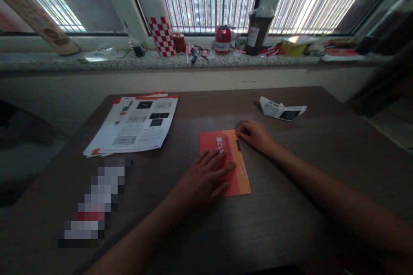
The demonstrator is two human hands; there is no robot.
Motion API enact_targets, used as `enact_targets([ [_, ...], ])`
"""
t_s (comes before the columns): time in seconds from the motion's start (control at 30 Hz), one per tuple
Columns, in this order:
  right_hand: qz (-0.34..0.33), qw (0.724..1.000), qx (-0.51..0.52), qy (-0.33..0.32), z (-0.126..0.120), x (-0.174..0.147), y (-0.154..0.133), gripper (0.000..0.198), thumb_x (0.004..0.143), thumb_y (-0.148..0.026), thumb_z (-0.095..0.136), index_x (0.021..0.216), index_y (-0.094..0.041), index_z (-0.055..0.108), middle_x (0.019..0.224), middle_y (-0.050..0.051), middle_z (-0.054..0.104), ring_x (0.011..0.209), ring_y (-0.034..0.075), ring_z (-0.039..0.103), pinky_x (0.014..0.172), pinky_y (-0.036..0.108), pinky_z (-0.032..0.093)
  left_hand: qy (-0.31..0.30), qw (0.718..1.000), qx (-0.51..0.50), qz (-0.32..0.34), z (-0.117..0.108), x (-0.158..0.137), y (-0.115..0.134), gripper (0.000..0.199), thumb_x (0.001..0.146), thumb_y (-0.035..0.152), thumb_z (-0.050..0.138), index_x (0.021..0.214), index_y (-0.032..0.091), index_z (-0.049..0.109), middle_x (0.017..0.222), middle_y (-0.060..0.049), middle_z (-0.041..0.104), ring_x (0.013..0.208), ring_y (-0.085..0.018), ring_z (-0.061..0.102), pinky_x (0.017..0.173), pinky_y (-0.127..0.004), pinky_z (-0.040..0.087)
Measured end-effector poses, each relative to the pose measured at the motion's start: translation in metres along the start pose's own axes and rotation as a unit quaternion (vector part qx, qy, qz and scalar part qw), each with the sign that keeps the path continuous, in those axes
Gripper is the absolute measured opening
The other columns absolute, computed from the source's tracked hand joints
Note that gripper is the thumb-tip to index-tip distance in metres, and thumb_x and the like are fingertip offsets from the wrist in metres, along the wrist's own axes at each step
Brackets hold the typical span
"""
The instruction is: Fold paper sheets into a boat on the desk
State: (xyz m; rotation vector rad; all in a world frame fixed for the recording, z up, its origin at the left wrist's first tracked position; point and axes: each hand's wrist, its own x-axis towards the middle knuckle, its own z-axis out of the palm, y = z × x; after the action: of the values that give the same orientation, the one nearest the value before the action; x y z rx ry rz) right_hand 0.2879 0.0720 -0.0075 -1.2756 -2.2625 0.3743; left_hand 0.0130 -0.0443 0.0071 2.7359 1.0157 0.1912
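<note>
A red and orange sheet of paper with white printed characters lies on the table in front of me, apparently folded. My left hand rests flat across its lower left part, fingers spread, covering some of the print. At the sheet's far right corner is my right hand; its fingers are curled in and the thumb and fingertips close at the paper's edge. How firmly they grip the corner is hard to see.
On the brown table, a stack of printed sheets lies at the back left, with a blurred-out object nearer. A small folded white paper stands back right. The windowsill holds a checkered bottle, red can and dark cup.
</note>
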Motion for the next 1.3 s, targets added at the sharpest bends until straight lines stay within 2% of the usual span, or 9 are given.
enact_targets([
  [0.17,0.001,1.000,-0.005,-0.025,-0.004,0.006,0.000,0.005,0.095,-0.018,0.071,0.090,-0.019,0.073,0.097,0.006,0.070,0.083,0.020,0.064,0.076,0.031,0.046,0.000,1.000,-0.012,-0.003,0.002,0.000,-0.002,0.059,0.104,0.043,0.058,0.160,0.036,0.042,0.171,-0.009,0.033,0.158,-0.035,0.030,0.126,-0.061,0.029],
  [0.43,-0.020,0.998,-0.006,-0.062,-0.010,0.002,-0.002,0.007,0.095,-0.021,0.073,0.088,-0.020,0.070,0.097,0.006,0.069,0.089,0.022,0.065,0.079,0.032,0.046,-0.009,1.000,-0.022,-0.009,0.001,0.001,-0.002,0.057,0.104,0.042,0.058,0.159,0.037,0.044,0.172,-0.010,0.031,0.157,-0.041,0.031,0.124,-0.065,0.029],
  [0.73,-0.035,0.994,0.029,-0.102,-0.014,-0.021,-0.013,0.010,0.093,-0.020,0.075,0.086,-0.020,0.069,0.096,0.005,0.067,0.091,0.021,0.064,0.079,0.031,0.047,-0.001,1.000,-0.022,-0.001,0.001,0.001,-0.001,0.056,0.104,0.040,0.059,0.158,0.034,0.045,0.173,-0.009,0.030,0.157,-0.040,0.030,0.125,-0.065,0.028],
  [1.3,-0.031,0.986,0.102,-0.129,-0.015,-0.075,-0.036,0.008,0.096,-0.022,0.072,0.091,-0.020,0.066,0.099,0.005,0.064,0.091,0.020,0.062,0.079,0.032,0.049,-0.002,1.000,-0.024,-0.006,0.004,0.001,-0.003,0.059,0.104,0.040,0.059,0.160,0.036,0.042,0.173,-0.009,0.030,0.159,-0.036,0.028,0.127,-0.063,0.025],
])
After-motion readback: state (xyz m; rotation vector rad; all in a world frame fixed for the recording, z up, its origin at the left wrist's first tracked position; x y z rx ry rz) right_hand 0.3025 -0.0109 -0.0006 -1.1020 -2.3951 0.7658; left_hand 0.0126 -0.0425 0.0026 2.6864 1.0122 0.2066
